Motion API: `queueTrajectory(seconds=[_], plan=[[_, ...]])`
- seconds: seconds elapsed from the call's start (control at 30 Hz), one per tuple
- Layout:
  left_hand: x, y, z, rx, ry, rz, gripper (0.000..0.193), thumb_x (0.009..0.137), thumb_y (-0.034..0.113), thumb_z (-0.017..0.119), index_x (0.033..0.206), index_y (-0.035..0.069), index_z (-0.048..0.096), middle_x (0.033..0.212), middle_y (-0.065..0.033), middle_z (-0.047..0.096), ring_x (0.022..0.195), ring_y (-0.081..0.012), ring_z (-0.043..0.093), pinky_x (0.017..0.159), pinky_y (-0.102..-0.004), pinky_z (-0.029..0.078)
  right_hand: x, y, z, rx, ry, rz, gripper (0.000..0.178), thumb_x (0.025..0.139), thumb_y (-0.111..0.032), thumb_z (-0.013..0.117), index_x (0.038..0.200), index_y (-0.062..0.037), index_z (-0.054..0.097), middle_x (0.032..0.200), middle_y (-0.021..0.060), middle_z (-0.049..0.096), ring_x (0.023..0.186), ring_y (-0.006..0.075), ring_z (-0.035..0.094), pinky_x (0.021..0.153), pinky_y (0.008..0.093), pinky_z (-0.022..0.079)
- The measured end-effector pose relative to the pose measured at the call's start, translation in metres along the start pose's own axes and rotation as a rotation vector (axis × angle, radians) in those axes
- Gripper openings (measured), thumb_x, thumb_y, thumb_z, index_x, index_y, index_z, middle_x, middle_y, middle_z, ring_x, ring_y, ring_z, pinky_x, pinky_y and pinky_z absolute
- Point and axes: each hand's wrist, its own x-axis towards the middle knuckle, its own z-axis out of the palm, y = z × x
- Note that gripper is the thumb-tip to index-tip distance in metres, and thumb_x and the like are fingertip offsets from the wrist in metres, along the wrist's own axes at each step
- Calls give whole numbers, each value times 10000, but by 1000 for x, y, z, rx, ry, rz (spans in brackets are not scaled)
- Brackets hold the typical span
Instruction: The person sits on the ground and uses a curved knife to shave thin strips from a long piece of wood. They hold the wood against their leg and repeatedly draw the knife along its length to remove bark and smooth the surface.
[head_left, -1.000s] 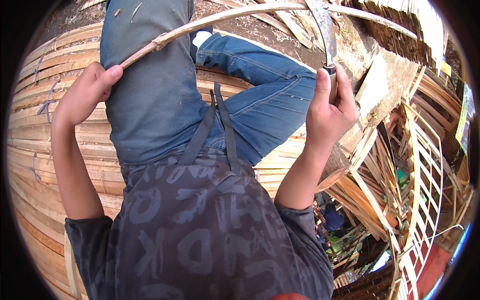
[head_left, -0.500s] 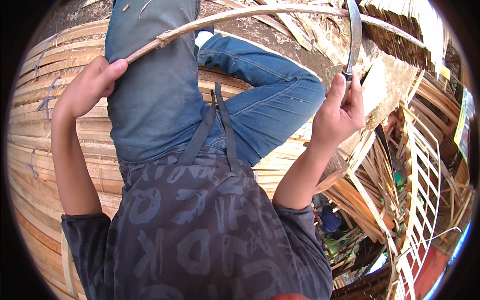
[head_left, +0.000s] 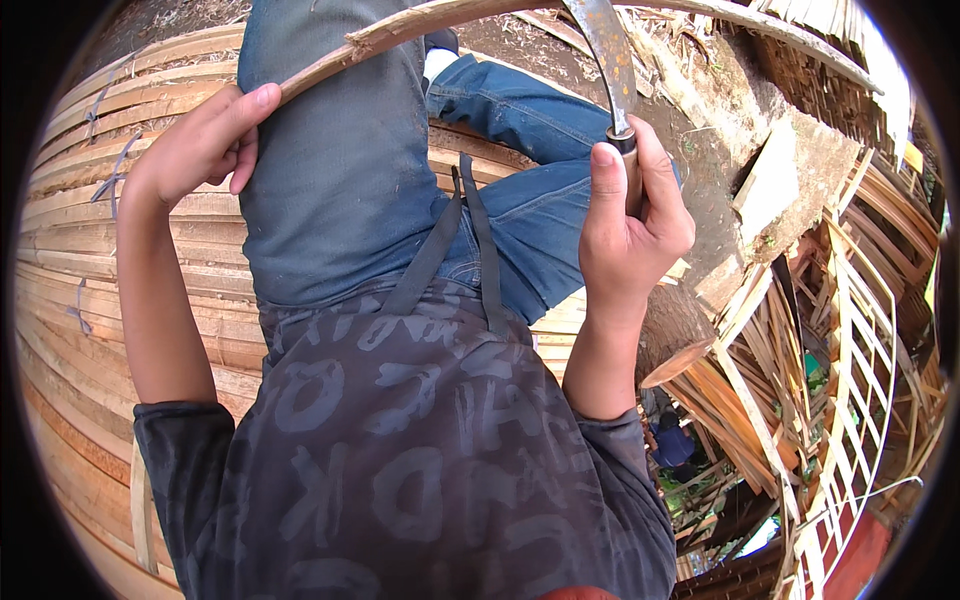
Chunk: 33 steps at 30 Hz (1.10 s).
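Note:
My left hand (head_left: pixel 200 150) pinches the near end of a long, rough wooden strip (head_left: pixel 410 28) between thumb and fingers. From there the strip runs over my raised left thigh, partly out of the top of the view, then down to the far right. My right hand (head_left: pixel 637 225) is closed around the wooden handle of a sickle (head_left: pixel 608 62). Its curved, rust-spotted blade points up and crosses the strip; whether the edge touches the wood I cannot tell.
Bundled wooden slats (head_left: pixel 70 250) lie under me and to my left. My jeans-clad legs (head_left: pixel 330 190) stretch ahead. On the right are a log (head_left: pixel 672 330), a flat pale offcut (head_left: pixel 770 180), piled split strips (head_left: pixel 740 420) and a woven slatted frame (head_left: pixel 850 350).
My right hand has drawn the sickle left and closer to me, the blade shifting left along the strip. My left hand keeps its hold, and the strip sits slightly higher in view.

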Motion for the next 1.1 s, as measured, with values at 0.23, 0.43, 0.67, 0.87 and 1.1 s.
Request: queueTrajectory(seconds=[0.23,0.43,0.67,0.87,1.1], plan=[[2,3,3,92,-81,88,743,904,663,403,508,42,503,415,-39,464,407,-88,424,432,-233,340,-1,-18,7,2,-130,-1,286,789,-45,748,1056,14,666,700,85,626,591,129,570,578,235,465],[-9,13,15,139,69,76,797,913,650,387,418,38,511,373,-43,428,400,-130,457,468,-264,384,-6,-28,16,-9,-167,-77,289,773,-58,759,1045,-23,668,623,51,549,529,153,517,517,256,434],[-7,15,14,135,51,120,817,919,645,373,386,35,481,364,-37,410,388,-129,433,467,-271,369,-2,-16,16,-11,-85,-144,275,772,-87,771,1024,-27,678,638,77,562,539,170,528,528,265,444],[-6,14,12,165,31,81,804,920,650,373,416,34,488,376,-32,408,383,-117,398,447,-274,348,1,-12,11,-93,-85,-127,275,770,-78,769,1024,-20,682,700,96,626,582,176,578,566,255,472],[-2,10,6,124,-58,34,786,910,674,378,446,46,466,399,-27,415,387,-101,373,419,-267,320,10,7,-4,-166,49,3,259,812,-103,750,1042,-1,684,737,95,668,644,97,602,599,239,477]])
